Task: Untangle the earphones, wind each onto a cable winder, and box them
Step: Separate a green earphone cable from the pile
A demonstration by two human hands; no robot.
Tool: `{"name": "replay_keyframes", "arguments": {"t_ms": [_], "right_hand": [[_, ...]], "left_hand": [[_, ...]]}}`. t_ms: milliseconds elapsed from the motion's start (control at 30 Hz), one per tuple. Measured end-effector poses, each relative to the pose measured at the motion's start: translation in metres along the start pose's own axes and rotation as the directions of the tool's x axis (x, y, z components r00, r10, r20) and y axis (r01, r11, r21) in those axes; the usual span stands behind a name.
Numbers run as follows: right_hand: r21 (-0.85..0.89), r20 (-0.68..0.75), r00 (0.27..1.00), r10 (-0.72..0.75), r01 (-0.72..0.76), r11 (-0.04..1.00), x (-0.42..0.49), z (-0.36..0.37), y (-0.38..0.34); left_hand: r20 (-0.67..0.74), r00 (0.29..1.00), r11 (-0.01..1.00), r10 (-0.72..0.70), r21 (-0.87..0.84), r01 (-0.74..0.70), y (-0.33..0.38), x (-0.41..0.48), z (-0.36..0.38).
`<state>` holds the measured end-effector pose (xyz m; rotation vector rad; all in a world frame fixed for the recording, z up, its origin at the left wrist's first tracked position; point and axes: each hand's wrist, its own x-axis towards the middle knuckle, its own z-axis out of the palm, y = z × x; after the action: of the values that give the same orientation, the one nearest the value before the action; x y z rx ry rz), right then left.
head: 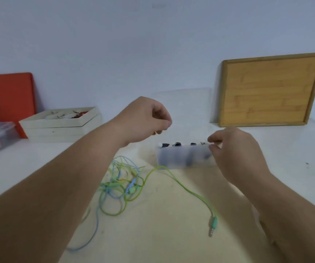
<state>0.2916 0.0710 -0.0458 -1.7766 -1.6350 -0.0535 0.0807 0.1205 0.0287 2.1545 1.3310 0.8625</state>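
Your earphones point(122, 179) lie in a loose green-and-blue tangle on the surface point(172, 234), just in front of the clear box point(183, 158). They look light, limp and quick to snag, so take them by the free plug point(214, 223) and ease loops apart gently. Your right hand point(236, 154) pinches the box's right end. Your left hand point(143, 120) hangs curled above the tangle; I cannot tell whether it holds anything.

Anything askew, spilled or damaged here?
Only the earphones: green and blue cables knotted in a heap on the table, one green plug trailing loose. Nothing looks spilled or broken; the box sits upright.
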Motion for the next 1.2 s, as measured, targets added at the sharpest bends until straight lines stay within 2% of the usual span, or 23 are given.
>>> {"name": "replay_keyframes", "arguments": {"t_ms": [67, 133, 167, 233, 267, 300, 333, 367, 467, 533, 600, 700, 767, 833, 867, 933, 967, 1000, 1033, 1067, 1100, 1167, 1200], "right_hand": [[-0.014, -0.062, 0.998, 0.001, -0.002, 1.0, -0.005, -0.003, -0.007], [0.07, -0.084, 0.995, -0.059, 0.065, 0.995, -0.015, -0.004, -0.021], [0.179, -0.016, 0.994, -0.106, 0.108, 0.978, -0.021, -0.004, -0.029], [0.42, 0.276, 0.94, -0.2, 0.069, 0.905, -0.036, 0.005, -0.049], [0.438, 0.425, 0.871, -0.248, 0.042, 0.898, -0.043, 0.012, -0.056], [0.394, 0.502, 0.817, -0.283, 0.076, 0.916, -0.047, 0.02, -0.058], [0.35, 0.52, 0.799, -0.302, 0.123, 0.929, -0.048, 0.026, -0.058], [0.332, 0.482, 0.824, -0.298, 0.143, 0.932, -0.047, 0.027, -0.058], [0.484, 0.311, 0.931, -0.19, 0.017, 0.875, -0.031, 0.006, -0.047], [0.645, 0.228, 0.972, -0.064, -0.102, 0.757, -0.018, -0.015, -0.037], [0.823, 0.183, 0.979, 0.092, -0.203, 0.53, -0.007, -0.031, -0.029], [0.943, 0.199, 0.923, 0.33, -0.273, 0.193, 0.004, -0.04, -0.016], [0.955, 0.221, 0.879, 0.423, -0.283, 0.09, 0.009, -0.045, -0.009], [0.933, 0.227, 0.857, 0.463, -0.328, 0.148, 0.011, -0.049, -0.005], [0.892, 0.244, 0.859, 0.449, -0.381, 0.245, 0.01, -0.05, -0.005], [0.68, 0.32, 0.872, 0.37, -0.483, 0.552, 0.006, -0.048, -0.009], [0.505, 0.348, 0.88, 0.325, -0.468, 0.725, 0.002, -0.047, -0.012], [0.328, 0.343, 0.898, 0.276, -0.39, 0.86, -0.002, -0.047, -0.016], [0.171, 0.306, 0.924, 0.228, -0.289, 0.942, -0.007, -0.047, -0.022], [0.063, 0.232, 0.955, 0.186, -0.206, 0.977, -0.012, -0.047, -0.029], [0.037, 0.142, 0.98, 0.143, -0.15, 0.988, -0.018, -0.047, -0.039], [0.12, 0.005, 0.999, 0.047, -0.047, 0.992, -0.03, -0.047, -0.057], [0.192, 0.003, 1.0, -0.028, 0.027, 0.981, -0.035, -0.042, -0.063]], "left_hand": [[0.025, 0.999, 0.999, -0.035, -0.01, 0.035, -0.007, -0.023, -0.011], [0.132, 0.988, 0.994, -0.075, 0.084, 0.064, -0.012, -0.044, -0.016], [0.192, 0.976, 0.987, -0.1, 0.146, 0.073, -0.013, -0.052, -0.017], [0.274, 0.949, 0.967, -0.155, 0.239, 0.089, -0.014, -0.063, -0.014], [0.288, 0.942, 0.959, -0.171, 0.269, 0.092, -0.015, -0.065, -0.011], [0.283, 0.943, 0.952, -0.175, 0.294, 0.089, -0.016, -0.066, -0.007], [0.273, 0.946, 0.945, -0.173, 0.316, 0.082, -0.018, -0.067, -0.003], [0.271, 0.949, 0.94, -0.163, 0.334, 0.067, -0.02, -0.068, 0.002], [0.308, 0.947, 0.935, -0.092, 0.353, -0.024, -0.031, -0.073, 0.016], [0.297, 0.952, 0.941, -0.068, 0.336, -0.037, -0.038, -0.076, 0.018], [0.232, 0.97, 0.938, -0.074, 0.347, -0.012, -0.045, -0.074, 0.013], [0.116, 0.989, 0.924, -0.092, 0.381, 0.041, -0.055, -0.071, 0.001], [0.072, 0.988, 0.907, -0.134, 0.411, 0.094, -0.06, -0.071, -0.005], [0.043, 0.981, 0.873, -0.188, 0.465, 0.147, -0.063, -0.072, -0.008], [0.026, 0.979, 0.858, -0.204, 0.485, 0.166, -0.063, -0.072, -0.009], [0.012, 0.982, 0.876, -0.19, 0.453, 0.164, -0.06, -0.072, -0.007], [0.011, 0.986, 0.894, -0.168, 0.422, 0.148, -0.057, -0.072, -0.005], [0.013, 0.989, 0.904, -0.145, 0.409, 0.127, -0.055, -0.072, -0.003], [0.012, 0.992, 0.905, -0.122, 0.412, 0.106, -0.052, -0.072, 0.0], [0.01, 0.995, 0.904, -0.098, 0.419, 0.085, -0.05, -0.072, 0.003], [0.005, 0.997, 0.906, -0.073, 0.418, 0.065, -0.049, -0.071, 0.006], [-0.01, 1.0, 0.925, -0.029, 0.38, 0.031, -0.047, -0.069, 0.009], [-0.019, 1.0, 0.941, -0.008, 0.337, 0.014, -0.046, -0.069, 0.01]]}}
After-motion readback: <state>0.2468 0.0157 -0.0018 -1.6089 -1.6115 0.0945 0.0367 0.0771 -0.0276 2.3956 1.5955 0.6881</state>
